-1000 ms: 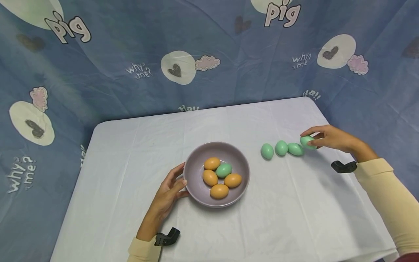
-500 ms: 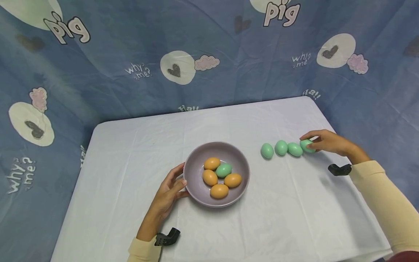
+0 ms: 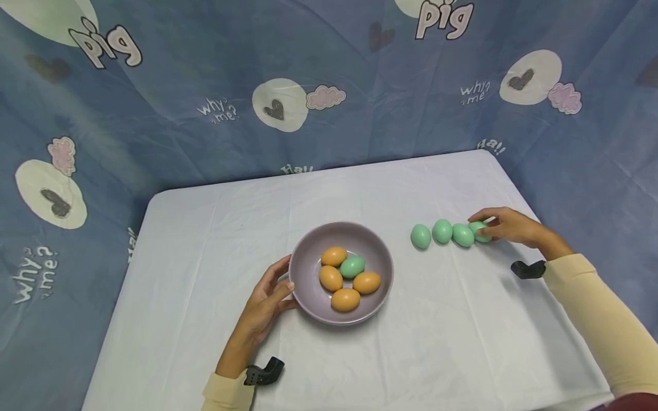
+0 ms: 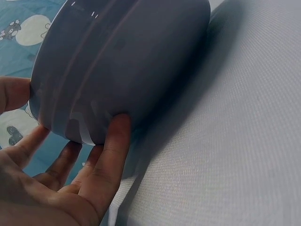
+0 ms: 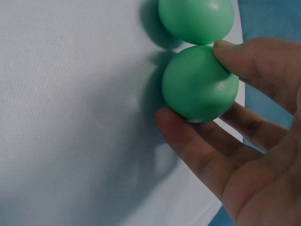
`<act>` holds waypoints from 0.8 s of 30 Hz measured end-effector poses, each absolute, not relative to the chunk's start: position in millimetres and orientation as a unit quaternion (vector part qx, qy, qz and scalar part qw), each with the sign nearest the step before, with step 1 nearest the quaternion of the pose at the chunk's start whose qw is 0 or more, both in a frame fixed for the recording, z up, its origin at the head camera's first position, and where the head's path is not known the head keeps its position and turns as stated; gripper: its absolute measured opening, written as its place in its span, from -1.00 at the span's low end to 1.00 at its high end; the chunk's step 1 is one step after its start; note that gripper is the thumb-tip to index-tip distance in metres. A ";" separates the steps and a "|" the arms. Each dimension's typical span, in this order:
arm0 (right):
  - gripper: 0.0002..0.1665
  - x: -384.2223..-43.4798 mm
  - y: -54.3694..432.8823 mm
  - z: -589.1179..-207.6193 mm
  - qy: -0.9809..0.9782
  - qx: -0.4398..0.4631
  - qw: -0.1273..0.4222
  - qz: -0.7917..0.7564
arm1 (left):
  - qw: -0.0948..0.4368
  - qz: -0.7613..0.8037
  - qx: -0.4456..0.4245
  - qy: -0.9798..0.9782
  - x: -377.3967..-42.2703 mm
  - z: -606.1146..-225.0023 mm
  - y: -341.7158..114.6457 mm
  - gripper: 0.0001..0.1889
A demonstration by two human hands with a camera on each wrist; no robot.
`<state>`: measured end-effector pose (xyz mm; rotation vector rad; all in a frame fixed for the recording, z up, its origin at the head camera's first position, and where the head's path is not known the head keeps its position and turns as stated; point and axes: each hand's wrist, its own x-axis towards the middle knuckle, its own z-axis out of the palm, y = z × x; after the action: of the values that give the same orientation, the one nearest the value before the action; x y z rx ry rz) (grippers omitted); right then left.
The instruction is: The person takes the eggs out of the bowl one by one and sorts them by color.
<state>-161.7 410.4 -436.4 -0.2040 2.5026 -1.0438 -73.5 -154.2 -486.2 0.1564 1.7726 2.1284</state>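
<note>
A mauve bowl (image 3: 308,274) stands on the white-covered table, holding several orange eggs (image 3: 345,299) and one green egg (image 3: 352,266). My left hand (image 3: 261,311) grips the bowl's left side; the left wrist view shows its fingers (image 4: 115,155) against the outer wall and the thumb at the rim. To the right of the bowl lies a row of green eggs (image 3: 421,236). At the row's right end my right hand (image 3: 514,227) pinches the last green egg (image 5: 197,89) between thumb and fingers. That egg sits low, right beside its neighbour (image 5: 197,19).
The white tablecloth (image 3: 432,342) reaches back to a blue printed curtain (image 3: 329,57), which also hangs along both sides. Each wrist wears a black band (image 3: 264,372) with a bracket. The table's right edge runs close to the right hand.
My right hand has come down and slightly left with its green egg, bringing it up against the end of the row. The left hand and the bowl have stayed still.
</note>
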 end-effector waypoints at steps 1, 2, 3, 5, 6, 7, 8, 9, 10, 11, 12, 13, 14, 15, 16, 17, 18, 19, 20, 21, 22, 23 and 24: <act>-0.51 -161.9 410.2 -436.9 0.900 -0.073 0.209 -0.375 | 0.182 0.754 0.055 0.628 -73.7 -486.0 -154.1 -0.33; -0.51 -162.2 409.8 -437.2 0.901 -0.073 0.208 -0.374 | 0.182 0.754 0.055 0.628 -73.8 -485.8 -154.1 -0.33; -0.50 -162.6 409.7 -437.5 0.900 -0.070 0.209 -0.376 | 0.181 0.755 0.055 0.628 -74.0 -485.6 -154.0 -0.33; -0.48 -163.1 409.5 -438.2 0.901 -0.068 0.210 -0.375 | 0.181 0.755 0.055 0.628 -74.1 -485.5 -154.1 -0.33; -0.46 -163.1 409.2 -438.2 0.900 -0.067 0.211 -0.376 | 0.182 0.755 0.055 0.628 -74.1 -485.5 -154.1 -0.34; -0.44 -163.0 409.1 -438.3 0.899 -0.066 0.213 -0.376 | 0.182 0.755 0.054 0.628 -74.0 -485.6 -154.2 -0.34; -0.42 -162.6 409.0 -438.2 0.899 -0.067 0.216 -0.376 | 0.183 0.755 0.052 0.628 -73.9 -485.7 -154.3 -0.33; -0.39 -162.2 409.0 -438.0 0.898 -0.068 0.218 -0.376 | 0.185 0.755 0.051 0.628 -73.8 -485.9 -154.4 -0.33; -0.36 -162.0 408.7 -436.7 0.899 -0.072 0.219 -0.373 | 0.186 0.755 0.050 0.627 -73.7 -486.1 -154.7 -0.33; -0.34 -161.7 408.2 -434.4 0.901 -0.077 0.219 -0.368 | 0.186 0.755 0.049 0.627 -73.7 -486.3 -154.9 -0.33; -0.32 -161.5 408.0 -431.5 0.905 -0.083 0.215 -0.358 | 0.187 0.754 0.049 0.627 -73.8 -486.4 -155.2 -0.33; -0.32 -161.5 407.6 -428.0 0.912 -0.091 0.208 -0.342 | 0.186 0.755 0.050 0.627 -74.1 -486.6 -155.4 -0.33; -0.32 -161.9 406.7 -424.0 0.919 -0.100 0.198 -0.327 | 0.186 0.755 0.051 0.627 -74.5 -486.7 -155.6 -0.33; -0.32 -162.4 405.2 -419.1 0.926 -0.108 0.185 -0.310 | 0.186 0.755 0.052 0.626 -75.0 -486.7 -155.8 -0.33; -0.33 -163.2 403.0 -414.2 0.933 -0.116 0.171 -0.294 | 0.185 0.755 0.054 0.627 -75.3 -486.8 -156.0 -0.34; -0.34 -164.1 400.1 -409.4 0.939 -0.123 0.158 -0.280 | 0.184 0.755 0.055 0.627 -75.5 -486.8 -156.2 -0.34; -0.35 -165.1 396.3 -404.5 0.944 -0.130 0.145 -0.268 | 0.183 0.755 0.055 0.627 -75.8 -486.9 -156.4 -0.34; -0.36 -166.0 391.8 -399.7 0.946 -0.135 0.136 -0.260 | 0.182 0.755 0.055 0.628 -76.0 -486.8 -156.4 -0.34; -0.36 -166.7 386.1 -394.7 0.947 -0.141 0.130 -0.259 | 0.183 0.754 0.053 0.628 -76.1 -486.7 -156.5 -0.34; -0.36 -167.3 380.0 -389.6 0.947 -0.148 0.125 -0.257 | 0.183 0.755 0.052 0.627 -76.1 -486.6 -156.5 -0.34; -0.37 -167.8 373.8 -385.1 0.947 -0.154 0.121 -0.256 | 0.184 0.755 0.050 0.627 -76.1 -486.7 -156.5 -0.34; -0.37 -168.1 367.2 -380.5 0.946 -0.161 0.118 -0.254 | 0.185 0.756 0.050 0.626 -76.1 -486.6 -156.4 -0.34; -0.38 -168.2 360.5 -375.8 0.945 -0.169 0.116 -0.253 | 0.186 0.757 0.049 0.624 -76.1 -486.7 -156.3 -0.34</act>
<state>-168.2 360.5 -375.8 -0.4951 2.7699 -0.7421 -76.1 -156.3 -486.7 0.1371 1.7588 2.1328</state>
